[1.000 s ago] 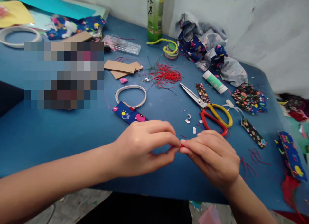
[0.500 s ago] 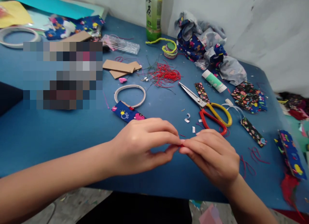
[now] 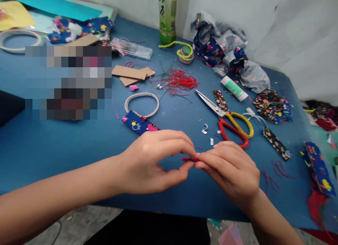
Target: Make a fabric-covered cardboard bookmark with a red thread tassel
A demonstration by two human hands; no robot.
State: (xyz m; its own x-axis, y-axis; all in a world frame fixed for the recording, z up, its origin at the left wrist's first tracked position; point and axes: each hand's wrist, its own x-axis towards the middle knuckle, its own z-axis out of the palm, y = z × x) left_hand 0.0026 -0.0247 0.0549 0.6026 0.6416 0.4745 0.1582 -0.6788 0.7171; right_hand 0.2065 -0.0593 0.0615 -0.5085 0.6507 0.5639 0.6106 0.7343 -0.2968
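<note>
My left hand [image 3: 153, 160] and my right hand [image 3: 229, 169] meet fingertip to fingertip just above the near edge of the blue table [image 3: 66, 146]. Both pinch a short piece of red thread [image 3: 188, 159] between thumb and fingers. A blue patterned fabric strip [image 3: 139, 124] lies just behind my left hand, partly hidden by it. Scissors [image 3: 227, 120] with one yellow and one red handle lie behind my right hand.
A pile of red thread [image 3: 182, 82], a white ring [image 3: 142, 104], cardboard pieces [image 3: 130, 74], a glue stick [image 3: 233, 88], a green bottle [image 3: 167, 16], crumpled fabric [image 3: 224, 51] and patterned strips [image 3: 277, 144] lie across the table. A tape roll [image 3: 16, 39] sits far left.
My left thumb has dropped slightly, so more of the red thread shows between the fingertips. The hands stay in the same spot.
</note>
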